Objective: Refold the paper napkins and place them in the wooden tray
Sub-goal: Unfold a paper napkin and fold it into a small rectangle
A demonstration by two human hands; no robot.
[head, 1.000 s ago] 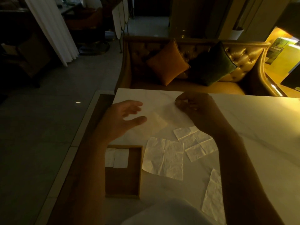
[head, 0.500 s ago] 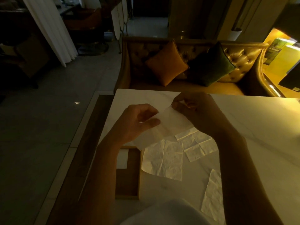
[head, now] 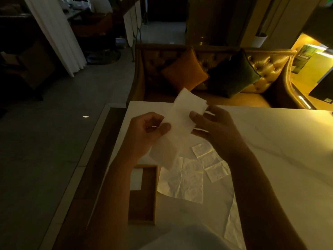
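A white paper napkin (head: pixel 180 120), folded into a long strip, is held up above the white table (head: pixel 279 150). My left hand (head: pixel 144 134) pinches its left edge between thumb and fingers. My right hand (head: pixel 214 127) pinches its right edge with the thumb on top. Below them, the wooden tray (head: pixel 144 195) sits at the table's left edge with a folded napkin (head: pixel 136 179) in its far end, partly hidden by my left forearm. Three unfolded napkins lie flat on the table: one (head: pixel 183 179) beside the tray, one (head: pixel 210 159) further right, one (head: pixel 232 224) near the front.
A tufted sofa (head: pixel 270 65) with an orange cushion (head: pixel 183 69) and a dark green cushion (head: pixel 232 73) stands behind the table. The grey floor drops away to the left. A lit shelf with green booklets (head: pixel 310 60) is at the far right.
My left hand closed on the napkin and both hands raised it. The napkin went from a wide sheet to a narrower strip standing upward.
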